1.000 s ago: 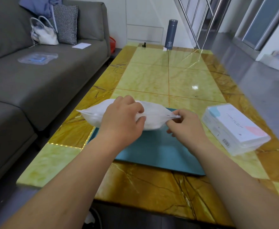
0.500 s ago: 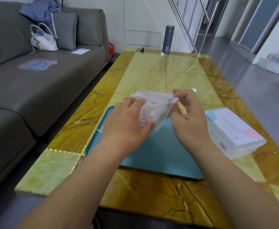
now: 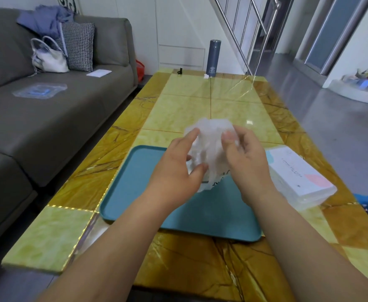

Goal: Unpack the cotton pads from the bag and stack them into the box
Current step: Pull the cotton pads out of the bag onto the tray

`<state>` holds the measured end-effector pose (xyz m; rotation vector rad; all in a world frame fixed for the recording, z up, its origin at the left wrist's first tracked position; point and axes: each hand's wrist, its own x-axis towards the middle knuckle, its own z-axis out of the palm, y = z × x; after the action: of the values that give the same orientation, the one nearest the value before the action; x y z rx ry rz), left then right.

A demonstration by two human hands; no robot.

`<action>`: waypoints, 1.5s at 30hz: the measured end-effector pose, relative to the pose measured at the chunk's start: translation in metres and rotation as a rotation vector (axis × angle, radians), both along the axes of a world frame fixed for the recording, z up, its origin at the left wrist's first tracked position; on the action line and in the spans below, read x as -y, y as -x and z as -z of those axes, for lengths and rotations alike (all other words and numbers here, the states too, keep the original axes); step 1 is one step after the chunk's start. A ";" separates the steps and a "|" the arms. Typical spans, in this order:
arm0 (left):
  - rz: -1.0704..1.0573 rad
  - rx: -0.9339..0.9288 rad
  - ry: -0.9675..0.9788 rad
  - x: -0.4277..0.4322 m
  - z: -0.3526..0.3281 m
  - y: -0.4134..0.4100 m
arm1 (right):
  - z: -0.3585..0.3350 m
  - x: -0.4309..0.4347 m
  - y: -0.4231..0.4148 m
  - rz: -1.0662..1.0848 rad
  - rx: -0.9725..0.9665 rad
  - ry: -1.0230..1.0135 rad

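Left hand (image 3: 176, 171) and right hand (image 3: 246, 162) each grip the crumpled translucent white plastic bag (image 3: 209, 138), held between them above the teal rectangular tray (image 3: 135, 182). Right of the tray, a clear plastic box with a white label (image 3: 298, 177) sits on the yellow marble table (image 3: 189, 101).

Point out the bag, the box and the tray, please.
bag (image 3: 211, 131), head view, crumpled top part.
box (image 3: 298, 173), head view, middle of its lid.
tray (image 3: 139, 171), head view, bare floor at its left.
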<state>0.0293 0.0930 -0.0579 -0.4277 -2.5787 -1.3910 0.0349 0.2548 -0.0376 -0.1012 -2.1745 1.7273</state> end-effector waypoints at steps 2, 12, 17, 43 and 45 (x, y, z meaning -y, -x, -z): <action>-0.007 -0.004 -0.009 0.000 -0.001 0.003 | 0.000 0.005 0.000 -0.012 -0.012 -0.053; -0.051 0.083 -0.115 -0.010 0.002 0.016 | 0.003 0.007 0.002 -0.160 0.141 0.058; -0.058 0.086 0.111 -0.004 0.005 0.018 | 0.004 0.014 -0.002 -0.204 0.092 -0.085; -0.094 0.100 0.303 0.035 0.011 0.007 | 0.010 0.029 -0.008 -0.039 0.052 -0.129; -0.018 0.175 0.120 0.022 0.013 0.005 | 0.009 0.027 -0.010 -0.054 0.061 -0.134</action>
<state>0.0241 0.0707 -0.0706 -0.3113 -2.8087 -1.3269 0.0449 0.2282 -0.0467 -0.0617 -2.3508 1.6217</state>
